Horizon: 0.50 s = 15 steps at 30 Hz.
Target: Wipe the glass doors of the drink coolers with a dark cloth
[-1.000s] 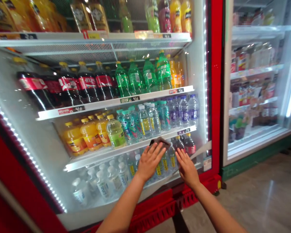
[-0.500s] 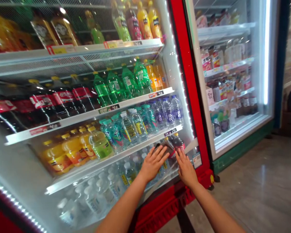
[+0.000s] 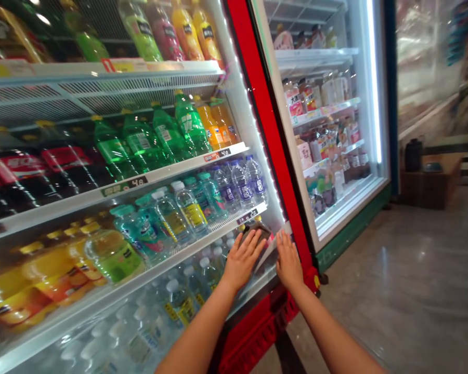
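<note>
My left hand (image 3: 242, 258) is laid out flat, fingers extended, near the lower right part of a drinks cooler's glass door (image 3: 113, 298). A dark grey-brown piece, probably a cloth (image 3: 260, 227), shows just beyond its fingertips; most of it is hidden under the fingers. Close beside it, my right hand (image 3: 288, 262) is also flat, with its fingers together and pointing up. It is by the door's right edge, next to the red frame (image 3: 253, 78). I see nothing in the right hand.
Behind the glass stand green soda bottles (image 3: 166, 132), cola bottles (image 3: 66, 156), yellow juice bottles (image 3: 54, 275) and water bottles (image 3: 244, 182) on white shelves. A second cooler (image 3: 323, 109) adjoins on the right. Beyond it, a cardboard box (image 3: 429, 182) sits on the shiny floor (image 3: 405, 275).
My view has swung right, so the cooler slides left in the picture. Both hands have moved right along the door, with the dark piece under the left one, toward the red frame.
</note>
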Each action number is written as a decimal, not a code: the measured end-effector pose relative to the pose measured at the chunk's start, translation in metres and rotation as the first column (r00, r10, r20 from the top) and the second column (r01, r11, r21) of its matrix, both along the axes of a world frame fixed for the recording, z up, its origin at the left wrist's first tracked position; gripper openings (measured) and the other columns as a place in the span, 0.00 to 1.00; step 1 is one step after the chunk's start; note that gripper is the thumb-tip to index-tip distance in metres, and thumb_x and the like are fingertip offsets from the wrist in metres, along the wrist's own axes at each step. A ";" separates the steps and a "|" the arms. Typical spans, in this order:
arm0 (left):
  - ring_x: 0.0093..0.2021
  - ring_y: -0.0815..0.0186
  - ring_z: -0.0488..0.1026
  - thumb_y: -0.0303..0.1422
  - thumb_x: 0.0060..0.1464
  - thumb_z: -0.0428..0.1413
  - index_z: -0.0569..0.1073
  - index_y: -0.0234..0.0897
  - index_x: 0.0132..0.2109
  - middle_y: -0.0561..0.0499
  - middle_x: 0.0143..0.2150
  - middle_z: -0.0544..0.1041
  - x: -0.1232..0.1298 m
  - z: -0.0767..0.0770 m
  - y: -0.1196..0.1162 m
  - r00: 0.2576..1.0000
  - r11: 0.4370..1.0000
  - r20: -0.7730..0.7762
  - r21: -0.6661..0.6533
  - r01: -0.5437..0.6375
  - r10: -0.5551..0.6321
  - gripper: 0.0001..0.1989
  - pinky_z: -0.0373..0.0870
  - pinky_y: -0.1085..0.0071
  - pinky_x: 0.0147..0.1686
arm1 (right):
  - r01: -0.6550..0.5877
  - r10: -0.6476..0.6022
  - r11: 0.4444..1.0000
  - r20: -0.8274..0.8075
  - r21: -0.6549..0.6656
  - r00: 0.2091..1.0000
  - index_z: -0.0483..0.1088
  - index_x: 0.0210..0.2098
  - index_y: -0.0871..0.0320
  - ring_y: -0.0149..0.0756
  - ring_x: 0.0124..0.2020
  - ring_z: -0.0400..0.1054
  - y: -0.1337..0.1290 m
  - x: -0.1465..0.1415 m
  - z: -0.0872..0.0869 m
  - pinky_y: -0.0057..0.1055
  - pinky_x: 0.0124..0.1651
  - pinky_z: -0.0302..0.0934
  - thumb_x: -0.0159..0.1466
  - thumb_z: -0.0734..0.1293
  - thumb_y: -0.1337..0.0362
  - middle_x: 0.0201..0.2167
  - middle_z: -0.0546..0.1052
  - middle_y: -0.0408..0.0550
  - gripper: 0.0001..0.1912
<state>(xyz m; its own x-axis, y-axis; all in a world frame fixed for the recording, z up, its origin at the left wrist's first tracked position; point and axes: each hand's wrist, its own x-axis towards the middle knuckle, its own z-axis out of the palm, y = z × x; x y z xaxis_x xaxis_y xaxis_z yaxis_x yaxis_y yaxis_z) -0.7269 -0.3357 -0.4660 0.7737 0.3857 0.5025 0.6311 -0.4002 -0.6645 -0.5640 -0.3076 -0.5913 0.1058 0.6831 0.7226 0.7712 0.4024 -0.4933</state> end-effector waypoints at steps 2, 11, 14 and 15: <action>0.75 0.63 0.50 0.25 0.63 0.49 0.60 0.45 0.71 0.51 0.74 0.59 -0.008 -0.004 -0.004 1.000 1.000 0.006 0.001 -0.016 0.016 0.31 0.34 0.54 0.75 | -0.004 0.005 1.000 0.035 -0.019 0.999 0.25 0.75 0.52 0.48 0.76 0.37 0.002 0.006 0.003 0.54 0.73 0.51 0.56 0.57 0.83 0.77 0.41 0.52 0.56; 0.76 0.57 0.47 0.27 0.65 0.51 0.61 0.41 0.71 0.46 0.75 0.54 0.068 0.029 0.063 0.999 0.999 0.030 -0.017 -0.035 0.035 0.29 0.43 0.52 0.75 | 0.015 -0.019 0.997 -0.053 -0.073 0.998 0.22 0.75 0.51 0.45 0.77 0.35 0.012 0.026 -0.007 0.51 0.72 0.51 0.56 0.55 0.84 0.77 0.43 0.54 0.56; 0.75 0.57 0.51 0.29 0.66 0.52 0.63 0.40 0.70 0.47 0.75 0.57 0.056 0.001 0.057 0.989 0.995 -0.131 -0.084 0.059 -0.069 0.27 0.45 0.53 0.74 | 0.019 -0.024 0.997 -0.077 -0.076 0.997 0.25 0.75 0.51 0.46 0.77 0.36 0.016 0.034 -0.015 0.51 0.71 0.52 0.57 0.55 0.84 0.77 0.44 0.54 0.54; 0.75 0.58 0.51 0.29 0.66 0.51 0.64 0.40 0.69 0.47 0.74 0.58 0.049 -0.008 0.052 0.980 0.992 -0.171 -0.097 0.084 -0.100 0.26 0.45 0.54 0.74 | 0.012 -0.017 0.998 -0.076 -0.069 0.997 0.28 0.76 0.51 0.46 0.77 0.37 0.017 0.037 -0.016 0.51 0.71 0.52 0.58 0.55 0.84 0.76 0.45 0.54 0.53</action>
